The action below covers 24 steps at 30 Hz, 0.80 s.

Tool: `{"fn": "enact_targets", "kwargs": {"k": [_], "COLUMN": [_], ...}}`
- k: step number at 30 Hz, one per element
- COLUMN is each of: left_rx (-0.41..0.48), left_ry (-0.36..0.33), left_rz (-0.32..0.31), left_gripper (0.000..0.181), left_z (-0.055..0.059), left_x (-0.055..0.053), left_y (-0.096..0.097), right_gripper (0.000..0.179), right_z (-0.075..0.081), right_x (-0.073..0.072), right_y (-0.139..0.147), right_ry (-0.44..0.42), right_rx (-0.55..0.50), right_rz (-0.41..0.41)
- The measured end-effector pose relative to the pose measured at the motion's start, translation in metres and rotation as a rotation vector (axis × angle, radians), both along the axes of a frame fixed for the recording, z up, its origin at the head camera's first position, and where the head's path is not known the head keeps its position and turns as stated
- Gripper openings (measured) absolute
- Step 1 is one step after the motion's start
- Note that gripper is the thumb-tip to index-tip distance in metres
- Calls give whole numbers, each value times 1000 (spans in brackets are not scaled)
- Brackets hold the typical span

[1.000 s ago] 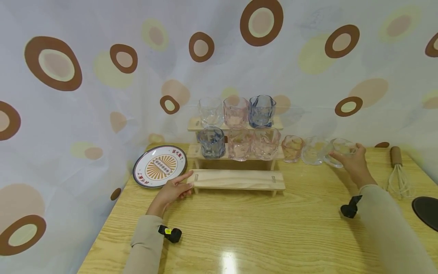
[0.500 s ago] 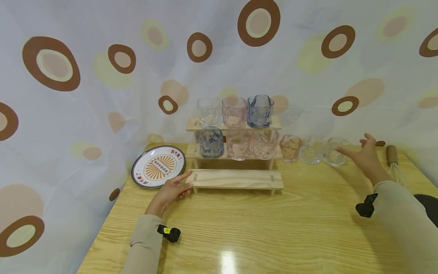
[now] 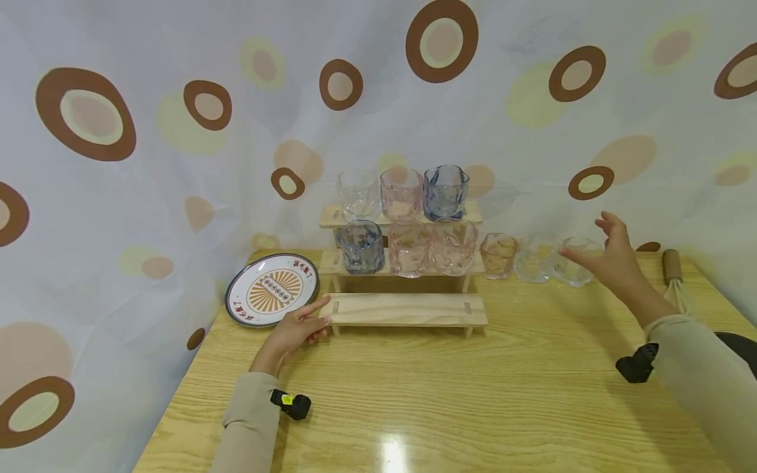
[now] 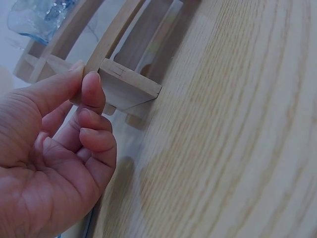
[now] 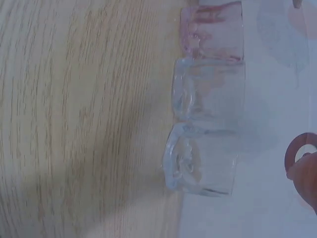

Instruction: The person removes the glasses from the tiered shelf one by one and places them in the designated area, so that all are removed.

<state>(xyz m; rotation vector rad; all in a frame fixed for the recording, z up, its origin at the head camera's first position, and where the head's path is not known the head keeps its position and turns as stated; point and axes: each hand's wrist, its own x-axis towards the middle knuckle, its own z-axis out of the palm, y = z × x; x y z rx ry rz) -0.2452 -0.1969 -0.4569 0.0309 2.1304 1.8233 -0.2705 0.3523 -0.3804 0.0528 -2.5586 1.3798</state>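
Note:
My left hand pinches the left end of the lowest board of a three-step wooden rack. In the left wrist view, thumb and forefinger of my left hand meet at the board's edge, other fingers curled. My right hand is raised beside a clear glass, thumb and fingers spread apart. Another clear glass and a pink glass stand to its left. The right wrist view shows this glass row, the nearest clear glass apart from a fingertip.
The rack's top step bears a clear, a pink and a blue glass. The middle step holds a blue glass and two pink ones. A patterned plate leans left; a whisk and black round object are right.
My right hand has let go of the end clear glass, drawn off to the right, then lifted slightly back toward it. My left hand keeps its place on the rack.

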Motion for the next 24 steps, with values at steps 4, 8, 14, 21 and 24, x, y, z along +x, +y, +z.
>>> {"fn": "enact_targets", "kwargs": {"k": [4, 8, 14, 21, 24], "left_rx": [0, -1, -6, -2, 1], "left_ry": [-2, -4, 1, 5, 2], "left_rz": [1, 3, -2, -6, -7], "left_gripper": [55, 55, 55, 55, 55], "left_z": [0, 1, 1, 1, 2], "left_x": [0, 0, 0, 1, 1], "left_y": [0, 1, 1, 1, 0], "right_gripper": [102, 99, 96, 98, 97], "right_z": [6, 10, 8, 0, -3], "right_x": [3, 8, 17, 18, 15], "right_y": [-17, -41, -79, -114, -126], "right_ry": [11, 13, 34, 22, 6], "right_rx": [-13, -37, -92, -162, -190], "right_rz": [71, 149, 254, 329, 339]}}
